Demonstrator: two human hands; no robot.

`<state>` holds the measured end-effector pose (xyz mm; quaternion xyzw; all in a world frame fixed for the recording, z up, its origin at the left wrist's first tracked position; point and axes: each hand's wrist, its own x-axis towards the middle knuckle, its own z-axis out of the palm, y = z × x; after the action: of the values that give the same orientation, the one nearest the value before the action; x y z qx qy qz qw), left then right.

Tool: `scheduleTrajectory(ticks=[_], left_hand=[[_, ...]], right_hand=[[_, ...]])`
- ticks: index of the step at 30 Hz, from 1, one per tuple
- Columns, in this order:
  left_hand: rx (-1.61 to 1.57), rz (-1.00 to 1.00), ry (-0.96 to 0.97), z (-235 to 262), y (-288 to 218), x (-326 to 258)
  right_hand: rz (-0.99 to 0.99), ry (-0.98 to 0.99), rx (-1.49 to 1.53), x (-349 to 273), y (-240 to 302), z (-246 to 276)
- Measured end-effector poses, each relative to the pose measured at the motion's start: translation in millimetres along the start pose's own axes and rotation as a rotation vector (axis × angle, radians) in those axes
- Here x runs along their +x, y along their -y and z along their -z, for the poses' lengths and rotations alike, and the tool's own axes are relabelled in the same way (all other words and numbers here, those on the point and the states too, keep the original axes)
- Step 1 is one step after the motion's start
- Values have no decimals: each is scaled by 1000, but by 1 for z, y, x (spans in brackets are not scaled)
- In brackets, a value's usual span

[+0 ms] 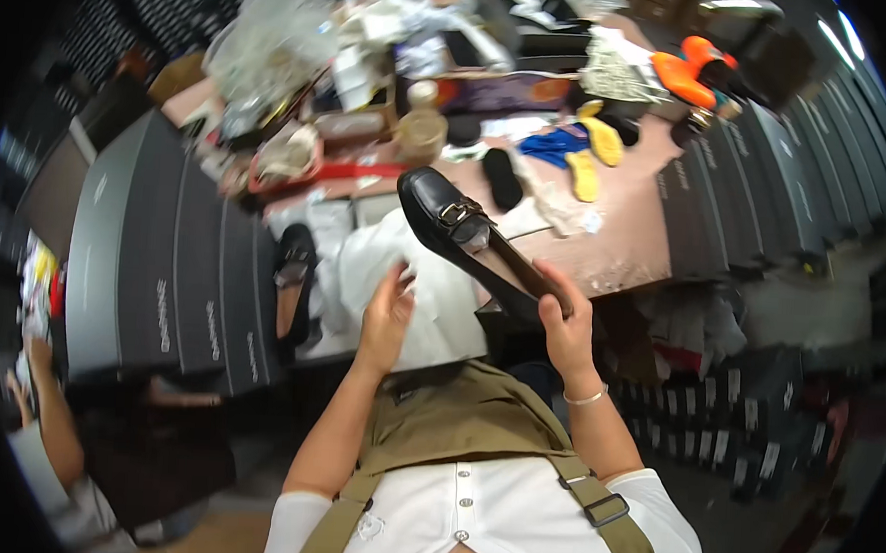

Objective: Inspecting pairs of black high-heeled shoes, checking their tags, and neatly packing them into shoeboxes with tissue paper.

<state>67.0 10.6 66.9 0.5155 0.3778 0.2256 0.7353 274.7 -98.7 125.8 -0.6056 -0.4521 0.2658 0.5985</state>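
Note:
A black leather loafer (434, 211) with a gold buckle is tilted over the table, its toe up to the left. My right hand (564, 318) is closed round its heel end, thumb on the near side. Some pale stuffing shows inside the shoe. My left hand (388, 319) hovers apart from the loafer, fingers loosely bent and slightly spread, with nothing visible in them. Below both hands spreads white wrapping paper (440, 326). Another black loafer (293, 279) with a buckle lies left of the paper, beside the boxes.
Stacked dark shoe boxes stand at the left (128, 260) and right (707, 200). Across the pink tabletop (625, 241) lie a black insole (502, 179), yellow pads (584, 174), a blue cloth (555, 144), a pink basket (289, 163) and plastic bags (275, 47). Another person's arm (50, 416) shows at lower left.

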Motion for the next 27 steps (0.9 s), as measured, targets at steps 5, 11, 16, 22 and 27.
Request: scheduleTrajectory(ticks=[5, 11, 16, 22, 27], left_hand=[[-1031, 37, -233, -17, 10, -23], [-1258, 176, -148, -52, -2, -53], [-1140, -88, -292, -38, 2, -48], [-1174, -102, -294, -49, 3, -58], [-1277, 2, -370, -61, 39, -44]], right_hand=[[-34, 673, -72, -12, 29, -24], [598, 532, -745, 8, 36, -71], [775, 580, -719, 1, 32, -76], [630, 727, -973, -2, 32, -82], [740, 707, -930, 3, 15, -94]])
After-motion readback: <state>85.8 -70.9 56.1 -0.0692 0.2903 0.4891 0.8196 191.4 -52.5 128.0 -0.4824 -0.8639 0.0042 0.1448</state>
